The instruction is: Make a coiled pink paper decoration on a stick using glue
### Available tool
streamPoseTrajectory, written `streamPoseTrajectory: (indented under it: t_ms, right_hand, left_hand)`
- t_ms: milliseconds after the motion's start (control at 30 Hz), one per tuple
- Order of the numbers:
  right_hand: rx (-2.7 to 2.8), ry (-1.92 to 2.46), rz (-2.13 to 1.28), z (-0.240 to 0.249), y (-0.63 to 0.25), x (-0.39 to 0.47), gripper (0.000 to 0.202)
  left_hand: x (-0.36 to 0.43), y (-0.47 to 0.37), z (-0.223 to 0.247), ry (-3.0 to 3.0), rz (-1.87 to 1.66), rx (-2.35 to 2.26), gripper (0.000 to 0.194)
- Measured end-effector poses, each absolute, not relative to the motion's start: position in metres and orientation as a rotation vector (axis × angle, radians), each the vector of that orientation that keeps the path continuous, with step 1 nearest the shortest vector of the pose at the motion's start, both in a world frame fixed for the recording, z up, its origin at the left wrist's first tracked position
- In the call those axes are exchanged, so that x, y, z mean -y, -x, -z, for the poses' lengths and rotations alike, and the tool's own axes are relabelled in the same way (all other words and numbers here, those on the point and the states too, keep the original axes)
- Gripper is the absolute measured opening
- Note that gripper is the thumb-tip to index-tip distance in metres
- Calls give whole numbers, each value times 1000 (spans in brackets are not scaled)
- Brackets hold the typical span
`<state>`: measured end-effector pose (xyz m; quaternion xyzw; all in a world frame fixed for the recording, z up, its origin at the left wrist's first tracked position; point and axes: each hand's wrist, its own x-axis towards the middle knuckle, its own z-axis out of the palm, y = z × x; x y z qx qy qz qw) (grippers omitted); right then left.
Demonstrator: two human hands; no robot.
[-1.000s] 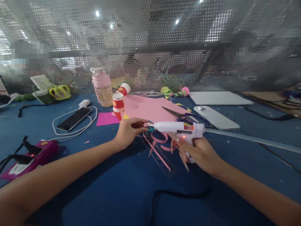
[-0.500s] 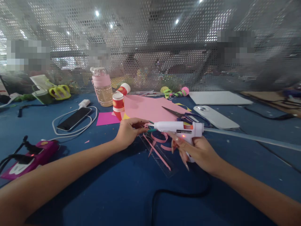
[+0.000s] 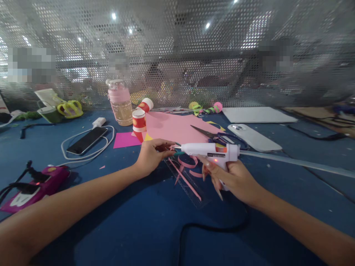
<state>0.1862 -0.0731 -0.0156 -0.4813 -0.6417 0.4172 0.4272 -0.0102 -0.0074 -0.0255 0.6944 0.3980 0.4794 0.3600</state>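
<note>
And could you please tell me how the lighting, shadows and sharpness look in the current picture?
Head view throughout: bright light spots on the perforated screen; a soft shadow on the blue table below the left forearm; stretching and blur toward the side edges; pixelated patches in the background; the glue gun fairly clear.

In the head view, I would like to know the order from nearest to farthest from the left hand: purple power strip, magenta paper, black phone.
From the left hand:
1. Magenta paper, just beyond it, to the left.
2. Black phone, farther left, inside the white cable's loop.
3. Purple power strip, at far left.
</note>
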Motion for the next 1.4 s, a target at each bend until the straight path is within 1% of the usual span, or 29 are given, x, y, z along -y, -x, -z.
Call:
streamPoseTrajectory:
  t_ms: [133,233,467,633,1067,1200,1400]
  right_hand:
    - [1638,1224,-992,19,-187,72,47]
    - [1641,1240,-988,20,-188,71,42]
    - [1594,1161,-1085,18,-187,71,37]
    - [1598,1153,-1081,16,-186,72,34]
    - [1702,1195,-1046,13,-187,74,40]
    - [1701,1207,-1030,12,-185,75,40]
    - [1696,1228,-1023,14,-187,75,39]
  left_hand:
    - [8,10,26,-1817,-1249,-1043,21]
    - [9,10,26,-1858,-1277,-1053,20]
    - [10,10,24,-1925,-1283,-1113,21]
    - [10,10,24,-1944,-1282,-1111,21]
    - [12,10,23,-1949,-1268,-1149,21]
    - [12,10,22,-1931,-1260,-1158,23]
    - [12,9,21,-1945,-1243,-1189,21]
